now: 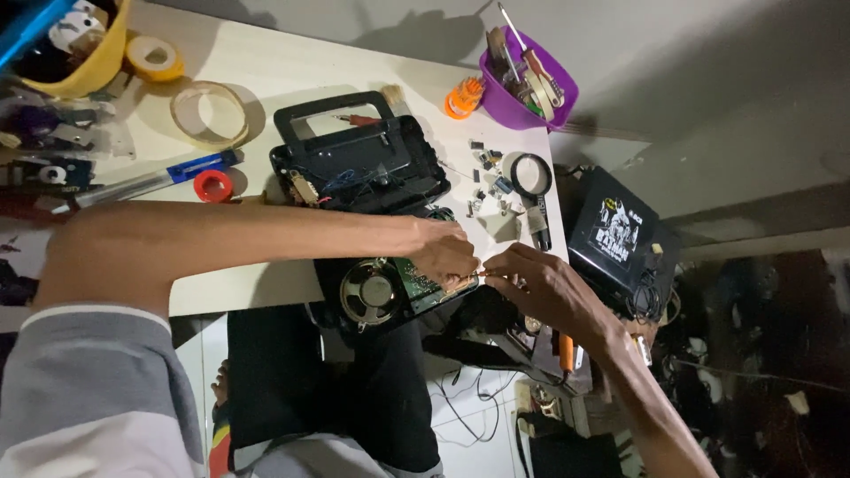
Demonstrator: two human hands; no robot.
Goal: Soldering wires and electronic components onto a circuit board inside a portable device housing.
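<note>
**Green board, two hands at its edge**

Green circuit board (425,281) lies in the open black radio shell (390,296) at the near edge of the white table (266,71), and both hands meet at its right corner. The left hand (445,252) rests on the board with fingers curled, seeming to pinch something small at the edge; the right hand (540,285) comes in opposite, its fingertips pressed together on the same spot. What sits between them is too small to tell.

Beside the left hand, a round speaker (369,292) is set in the shell. Just beyond the hands stands the other black casing half (359,164) with a handle; past the right hand lie loose small components (489,177) and a magnifying glass (533,181). Farther out sits a purple tool tub (522,106).

The board looks light, stiff and fragile; its bare edges seem the safest hold, clear of solder joints and thin wires.
</note>
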